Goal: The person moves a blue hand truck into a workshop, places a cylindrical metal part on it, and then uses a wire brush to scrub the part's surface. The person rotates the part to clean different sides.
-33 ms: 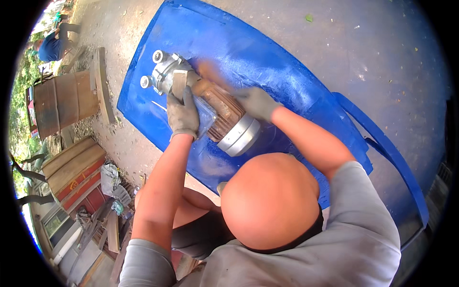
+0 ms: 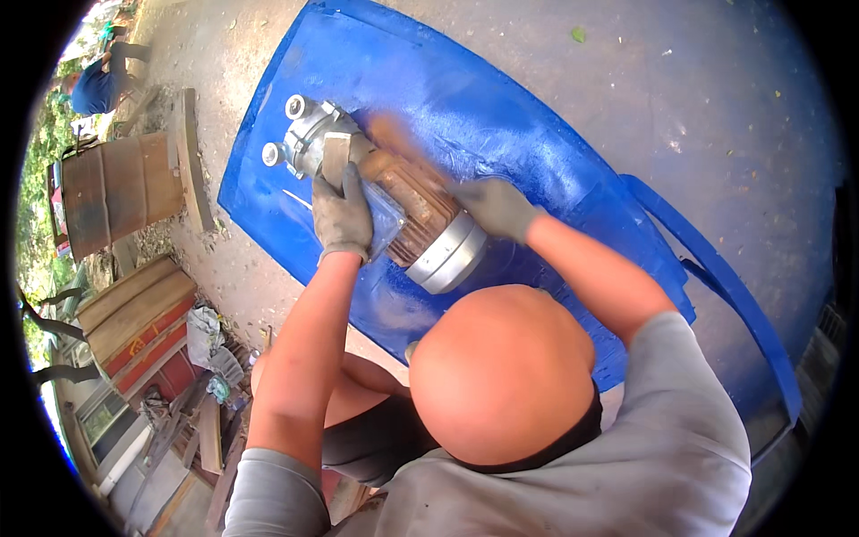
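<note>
I see a rusty motor (image 2: 413, 210) lying on its side on a big blue surface (image 2: 537, 134). The motor is between the person's two gloved hands. The left hand (image 2: 343, 220) is at the left side of the motor, and its fingers (image 2: 354, 185) point up toward the silver pipe end (image 2: 310, 134). A tan block (image 2: 336, 154) is right at those fingertips. I can't tell if they pinch it or just rest there. The right hand (image 2: 492, 208) is on the other side of the motor, and its fingers come in close to the ribs. They look bent, but I can't tell if they grip anything. The silver cap (image 2: 449, 254) is the motor's near end. Well to the left of the motor are some old wooden boards (image 2: 134, 309).
</note>
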### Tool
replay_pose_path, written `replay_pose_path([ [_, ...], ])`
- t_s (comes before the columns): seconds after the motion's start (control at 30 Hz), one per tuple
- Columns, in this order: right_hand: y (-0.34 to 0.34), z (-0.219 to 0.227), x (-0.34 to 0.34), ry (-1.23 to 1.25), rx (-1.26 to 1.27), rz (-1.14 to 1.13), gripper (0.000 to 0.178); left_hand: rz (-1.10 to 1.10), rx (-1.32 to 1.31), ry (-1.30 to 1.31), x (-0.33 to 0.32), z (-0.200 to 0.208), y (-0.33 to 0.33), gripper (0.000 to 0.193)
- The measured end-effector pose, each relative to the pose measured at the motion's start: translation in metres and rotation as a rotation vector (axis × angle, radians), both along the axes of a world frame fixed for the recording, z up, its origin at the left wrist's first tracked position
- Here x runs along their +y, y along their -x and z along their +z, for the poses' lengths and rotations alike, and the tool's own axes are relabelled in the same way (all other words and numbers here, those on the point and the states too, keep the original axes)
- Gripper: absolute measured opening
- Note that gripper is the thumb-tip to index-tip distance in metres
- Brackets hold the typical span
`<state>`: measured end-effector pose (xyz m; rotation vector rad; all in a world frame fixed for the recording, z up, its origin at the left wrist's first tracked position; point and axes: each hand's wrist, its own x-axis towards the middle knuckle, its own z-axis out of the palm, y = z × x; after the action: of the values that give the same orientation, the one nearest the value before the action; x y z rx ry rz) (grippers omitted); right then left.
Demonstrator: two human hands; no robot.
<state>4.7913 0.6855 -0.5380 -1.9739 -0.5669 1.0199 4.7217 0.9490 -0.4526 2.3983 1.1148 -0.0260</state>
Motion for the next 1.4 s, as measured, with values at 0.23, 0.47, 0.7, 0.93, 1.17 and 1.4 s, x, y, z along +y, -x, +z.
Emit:
replay_pose_path([
  [0.23, -0.023, 0.013, 0.065, 0.079, 0.055, -0.187, 0.044, -0.014, -0.012, -0.033, -0.009, 0.0, -0.007, 0.068],
  [0.47, -0.019, 0.017, -0.046, 0.063, 0.186, -0.126, 0.04, -0.015, -0.011, -0.028, 0.0, -0.002, -0.004, 0.067],
  [0.7, -0.034, 0.02, -0.064, 0.104, 0.114, 0.189, 0.038, -0.031, -0.138, 0.034, 0.002, -0.01, -0.001, 0.069],
  [0.93, 0.008, -0.012, -0.053, 0.055, 0.145, -0.034, 0.036, -0.037, -0.104, -0.073, -0.005, -0.011, -0.003, 0.07],
  [1.17, -0.008, -0.021, 0.007, -0.014, 0.067, -0.191, 0.036, -0.041, -0.083, -0.01, -0.009, -0.006, -0.009, 0.069],
  [1.4, 0.005, -0.019, -0.044, -0.099, 0.149, -0.016, 0.036, -0.046, -0.121, -0.06, -0.002, -0.006, 0.0, 0.066],
])
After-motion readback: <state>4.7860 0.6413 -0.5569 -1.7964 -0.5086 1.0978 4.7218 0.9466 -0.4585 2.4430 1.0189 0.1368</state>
